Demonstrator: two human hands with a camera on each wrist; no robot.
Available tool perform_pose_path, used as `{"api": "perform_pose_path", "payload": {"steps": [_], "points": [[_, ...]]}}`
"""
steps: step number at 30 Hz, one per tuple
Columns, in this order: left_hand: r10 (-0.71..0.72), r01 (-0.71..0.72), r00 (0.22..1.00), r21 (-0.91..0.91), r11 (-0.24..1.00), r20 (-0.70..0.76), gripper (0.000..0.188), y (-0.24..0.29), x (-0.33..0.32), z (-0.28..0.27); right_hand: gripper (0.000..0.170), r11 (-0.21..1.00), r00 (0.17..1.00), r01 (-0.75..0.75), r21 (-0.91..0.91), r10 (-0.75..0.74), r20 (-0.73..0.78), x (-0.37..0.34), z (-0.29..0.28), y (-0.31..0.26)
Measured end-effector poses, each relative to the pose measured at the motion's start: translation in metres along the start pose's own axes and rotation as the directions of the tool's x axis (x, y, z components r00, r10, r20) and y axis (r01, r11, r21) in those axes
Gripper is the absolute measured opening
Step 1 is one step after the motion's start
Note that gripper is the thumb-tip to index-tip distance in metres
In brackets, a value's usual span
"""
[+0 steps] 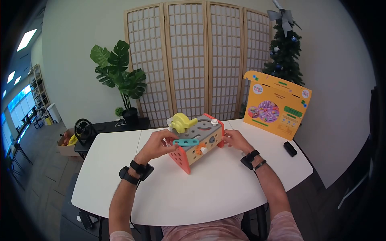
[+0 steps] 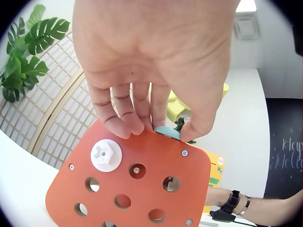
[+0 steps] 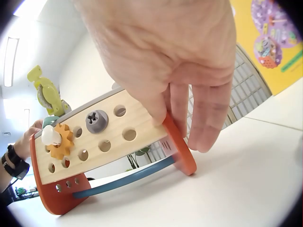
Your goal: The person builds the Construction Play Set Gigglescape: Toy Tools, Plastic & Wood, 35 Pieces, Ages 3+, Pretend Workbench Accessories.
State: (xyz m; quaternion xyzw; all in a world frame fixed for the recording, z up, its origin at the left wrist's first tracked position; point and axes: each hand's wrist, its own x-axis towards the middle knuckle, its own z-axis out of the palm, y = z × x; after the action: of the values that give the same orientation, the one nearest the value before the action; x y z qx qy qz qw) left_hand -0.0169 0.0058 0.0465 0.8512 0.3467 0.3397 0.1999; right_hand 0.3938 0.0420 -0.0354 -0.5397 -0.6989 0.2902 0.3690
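A toy workbench (image 1: 194,157) stands on the table, with red end panels, a pale wooden front and a grey top. My left hand (image 1: 157,143) is at its left end, thumb and index finger pinching the end of a teal strip with holes (image 1: 188,142). The other left fingertips touch the top edge of the red panel (image 2: 142,161). At the opposite end my right hand (image 1: 237,140) grips the other red panel (image 3: 182,146), thumb on the front and fingers behind. An orange gear (image 3: 63,142) with a white bolt sits on the front, near a grey screw (image 3: 96,121).
A yellow-green toy piece (image 1: 181,122) rests on the workbench top, and a white nut (image 1: 214,121) at its right corner. The yellow box (image 1: 277,106) stands at the back right of the white table (image 1: 225,193). A small black case (image 1: 290,149) lies near the right edge.
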Motion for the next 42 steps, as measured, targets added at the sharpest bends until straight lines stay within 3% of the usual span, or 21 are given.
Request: {"api": "perform_pose_path", "payload": {"steps": [4,6,7,9,10,12,13,15,18,22,24,42], "points": [[0.003,-0.004,0.999,-0.028,1.0,-0.037,0.03,-0.004,-0.001,0.006,0.026,1.0,0.999,0.0,0.017,0.001,-0.042,0.011,0.008,0.004],[-0.004,0.002,0.999,-0.042,0.999,-0.047,0.03,-0.006,-0.001,0.008,0.023,0.902,0.961,0.014,-0.432,-0.131,-0.242,0.014,0.011,0.002],[-0.016,0.013,0.998,-0.053,0.998,-0.06,0.032,-0.008,-0.001,0.009,0.023,0.902,0.961,0.019,-0.432,-0.135,-0.24,0.012,0.013,-0.012],[-0.031,0.026,0.996,-0.069,0.997,-0.08,0.033,-0.009,-0.001,0.009,0.024,0.946,0.853,0.079,-0.313,-0.227,-0.471,0.001,0.019,-0.044],[-0.028,0.022,0.997,-0.076,0.997,-0.075,0.033,-0.009,-0.001,0.009,0.024,0.946,0.854,0.079,-0.314,-0.227,-0.469,-0.008,0.02,-0.063],[-0.026,0.02,0.998,-0.087,0.996,-0.061,0.033,-0.01,-0.001,0.011,0.032,0.95,0.919,0.297,-0.093,-0.311,-0.243,-0.021,0.023,-0.098],[-0.039,0.033,0.998,-0.101,0.994,-0.057,0.033,-0.011,-0.001,0.011,0.032,0.952,0.92,0.292,-0.093,-0.306,-0.246,-0.022,0.028,-0.104],[-0.053,0.046,0.997,-0.113,0.992,-0.053,0.033,-0.013,0.0,0.012,0.039,0.832,0.827,0.547,-0.097,-0.555,-0.091,-0.022,0.038,-0.114],[-0.044,0.035,0.997,-0.121,0.992,-0.068,0.033,-0.015,-0.001,0.013,0.039,0.86,0.868,0.495,-0.127,-0.494,0.041,-0.025,0.042,-0.126],[-0.041,0.031,0.996,-0.12,0.992,-0.078,0.034,-0.015,-0.002,0.013,0.038,0.847,0.86,0.51,-0.154,-0.505,0.07,-0.016,0.047,-0.112],[-0.041,0.029,0.996,-0.137,0.99,-0.08,0.034,-0.016,-0.002,0.014,0.039,0.894,0.896,0.438,-0.093,-0.426,0.128,-0.015,0.044,-0.111],[-0.068,0.052,0.994,-0.166,0.985,-0.091,0.045,-0.014,-0.004,0.015,0.046,0.857,0.866,0.5,-0.124,-0.493,0.085,-0.016,0.042,-0.107]]}}
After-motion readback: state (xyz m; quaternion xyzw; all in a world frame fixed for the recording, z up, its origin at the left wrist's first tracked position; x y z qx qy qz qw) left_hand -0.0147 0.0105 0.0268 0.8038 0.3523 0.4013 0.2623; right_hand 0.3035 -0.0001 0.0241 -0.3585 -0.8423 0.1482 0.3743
